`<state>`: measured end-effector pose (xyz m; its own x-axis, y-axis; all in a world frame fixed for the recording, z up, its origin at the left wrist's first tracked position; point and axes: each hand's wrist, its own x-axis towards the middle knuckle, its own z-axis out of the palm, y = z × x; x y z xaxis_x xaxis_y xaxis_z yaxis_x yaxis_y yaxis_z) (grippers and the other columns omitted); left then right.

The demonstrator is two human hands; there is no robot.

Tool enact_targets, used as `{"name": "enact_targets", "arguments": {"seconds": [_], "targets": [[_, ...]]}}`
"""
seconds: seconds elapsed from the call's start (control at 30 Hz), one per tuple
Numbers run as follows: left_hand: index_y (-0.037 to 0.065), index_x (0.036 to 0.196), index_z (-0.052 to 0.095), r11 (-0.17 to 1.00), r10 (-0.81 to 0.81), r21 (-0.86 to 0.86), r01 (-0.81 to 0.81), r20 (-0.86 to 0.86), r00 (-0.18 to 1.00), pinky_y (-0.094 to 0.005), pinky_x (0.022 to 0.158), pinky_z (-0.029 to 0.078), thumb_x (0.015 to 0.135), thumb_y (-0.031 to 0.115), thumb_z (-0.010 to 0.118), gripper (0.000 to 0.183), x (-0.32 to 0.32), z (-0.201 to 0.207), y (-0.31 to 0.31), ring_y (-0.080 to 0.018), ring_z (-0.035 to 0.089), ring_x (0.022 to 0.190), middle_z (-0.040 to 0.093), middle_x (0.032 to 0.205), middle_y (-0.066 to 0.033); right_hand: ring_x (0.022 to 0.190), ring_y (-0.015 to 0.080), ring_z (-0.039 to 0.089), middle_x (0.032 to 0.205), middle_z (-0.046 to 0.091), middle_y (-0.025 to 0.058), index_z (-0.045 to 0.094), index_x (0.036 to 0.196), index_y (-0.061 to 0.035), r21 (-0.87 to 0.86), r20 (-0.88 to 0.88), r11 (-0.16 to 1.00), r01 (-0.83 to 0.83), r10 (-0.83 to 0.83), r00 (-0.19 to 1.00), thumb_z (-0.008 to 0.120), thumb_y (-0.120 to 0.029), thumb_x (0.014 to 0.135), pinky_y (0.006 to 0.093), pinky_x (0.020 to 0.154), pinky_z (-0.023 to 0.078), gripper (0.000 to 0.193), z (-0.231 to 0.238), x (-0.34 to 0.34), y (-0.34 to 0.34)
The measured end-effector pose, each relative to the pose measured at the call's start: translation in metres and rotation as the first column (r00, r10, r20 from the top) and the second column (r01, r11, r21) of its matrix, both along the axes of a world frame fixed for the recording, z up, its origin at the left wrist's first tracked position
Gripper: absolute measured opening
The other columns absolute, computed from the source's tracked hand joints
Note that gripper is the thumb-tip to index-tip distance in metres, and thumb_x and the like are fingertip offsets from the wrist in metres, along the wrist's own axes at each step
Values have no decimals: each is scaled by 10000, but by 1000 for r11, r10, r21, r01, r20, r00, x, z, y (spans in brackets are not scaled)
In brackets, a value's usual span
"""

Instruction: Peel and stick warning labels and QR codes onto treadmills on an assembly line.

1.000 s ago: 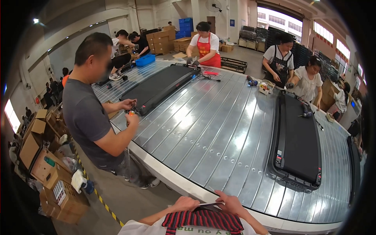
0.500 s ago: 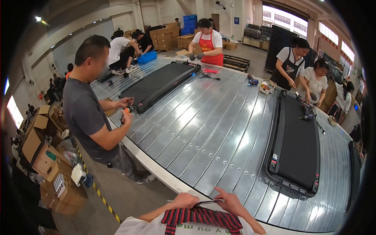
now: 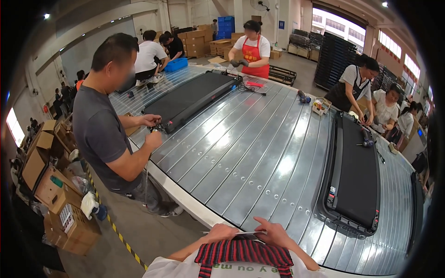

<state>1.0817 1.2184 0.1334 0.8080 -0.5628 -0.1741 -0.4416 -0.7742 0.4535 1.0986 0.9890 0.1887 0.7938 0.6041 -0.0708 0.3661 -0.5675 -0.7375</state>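
Observation:
Close to my body, at the table's near edge, my left hand [image 3: 221,232] is closed on one end of a thin pale strip [image 3: 250,232]. My right hand [image 3: 275,233] pinches the other end, its index finger stretched forward. Something dark shows just below the strip, too small to make out. Both hands sit above a red-and-black striped apron edge [image 3: 243,252]. Beyond them lies the ribbed metal tabletop [image 3: 241,153].
A long black panel in a frame [image 3: 354,171] lies on the right; another black panel [image 3: 194,97] lies far left, where a person in grey [image 3: 104,120] works at its end. Power drills [image 3: 303,97] and a small parts box [image 3: 321,106] rest farther back. Several co-workers stand around.
My hands keep their hold on the strip, with little shift. The view has turned slightly. Far-side co-workers have changed posture, and the person in grey has moved their hands at the panel's end.

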Motion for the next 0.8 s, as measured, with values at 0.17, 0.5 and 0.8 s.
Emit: {"name": "enact_targets", "arguments": {"seconds": [0.17,0.5,0.8], "targets": [[113,853,562,996,88,31,-85,-117,989,-447,596,430,740,236,459,196,7,-3,-3,-348,569,716,590,723,-135,815,284,601,861,637,64,396,1221,-124,-29,-40,1000,9,-10,999,619,-115,712,333,707,481,555,-3,9,4],[77,772,527,1000,9,-6,-10,-95,995,-457,557,422,732,224,466,164,26,-6,-5,-357,564,674,570,684,-157,818,284,602,872,635,62,397,1220,-125,-43,-54,998,42,-45,998,617,-122,717,336,717,480,549,-11,18,-1],[82,793,517,999,-46,1,46,-82,996,-454,547,421,721,205,478,148,35,-15,-10,-361,563,664,565,674,-164,801,287,603,860,636,66,387,1223,-118,-6,-40,998,69,-70,997,631,-112,705,336,710,481,572,-23,22,-11]]}}
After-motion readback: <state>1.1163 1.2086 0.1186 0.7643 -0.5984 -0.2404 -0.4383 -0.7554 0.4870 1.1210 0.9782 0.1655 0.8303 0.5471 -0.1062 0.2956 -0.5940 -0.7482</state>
